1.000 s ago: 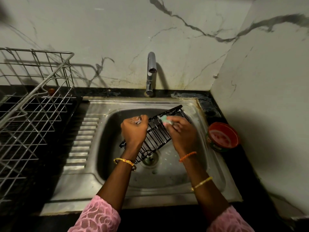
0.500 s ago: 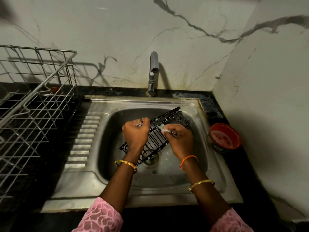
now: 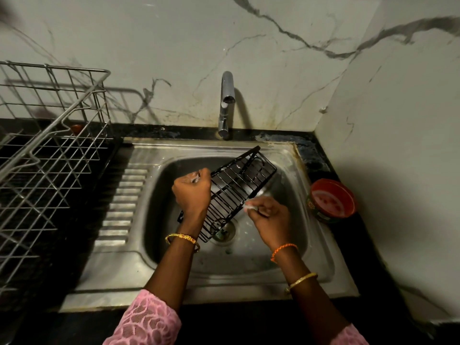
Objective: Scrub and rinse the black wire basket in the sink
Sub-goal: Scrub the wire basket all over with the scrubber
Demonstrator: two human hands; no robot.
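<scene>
The black wire basket (image 3: pixel 239 185) is held tilted over the steel sink (image 3: pixel 306 247), its far end raised toward the back right. My left hand (image 3: pixel 193 192) grips its left rim, soap foam on the knuckles. My right hand (image 3: pixel 270 217) is at the basket's lower right edge, fingers closed on a small pale soapy scrubber (image 3: pixel 250 207). The basket's near corner hangs just above the drain (image 3: pixel 225 231).
A chrome tap (image 3: pixel 226 103) stands behind the sink with no water running. A steel wire dish rack (image 3: pixel 47 155) fills the counter on the left. A red bowl-shaped container (image 3: pixel 332 199) sits on the black counter right of the sink, close to the marble side wall.
My right hand has slid with the scrubber from the basket's upper middle down to its lower right edge. The basket's far end now shows uncovered. My left hand keeps its grip.
</scene>
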